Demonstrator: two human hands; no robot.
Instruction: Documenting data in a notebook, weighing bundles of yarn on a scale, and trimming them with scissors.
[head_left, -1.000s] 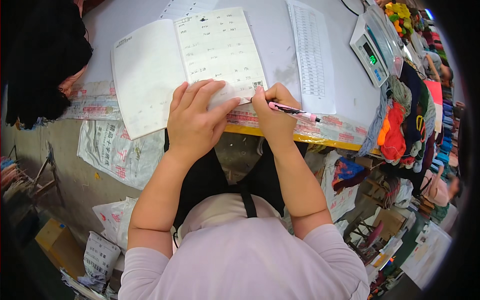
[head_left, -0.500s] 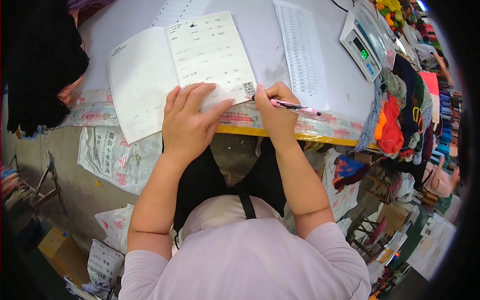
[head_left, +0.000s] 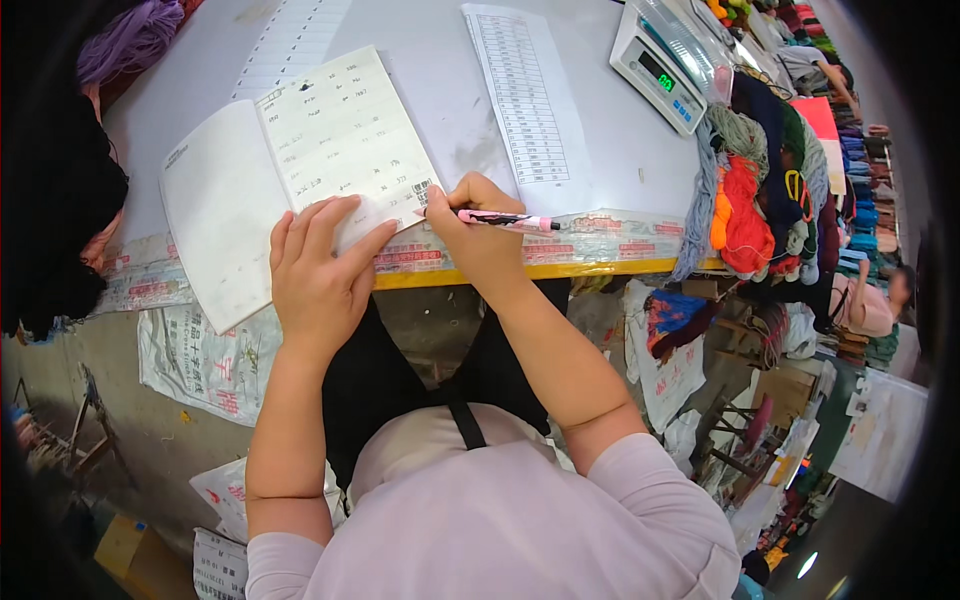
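An open notebook with handwriting on its right page lies at the table's front edge, its lower left corner jutting past it. My left hand rests with spread fingers on the lower part of that right page. In my right hand is a pink and black pen, gripped between thumb and fingers. Its tip meets the page's lower right corner, beside a small dark printed block. Whether it is leaving ink there I cannot tell.
A printed table sheet lies right of the notebook. Farther right stand a digital scale with a lit green display and hanks of coloured yarn. Black yarn and purple yarn are at the left. People are at work far right.
The whole view has shifted, so the table's things appear farther left. My right hand and the pen tip have moved slightly inward over the page's corner. My left hand stays on the page.
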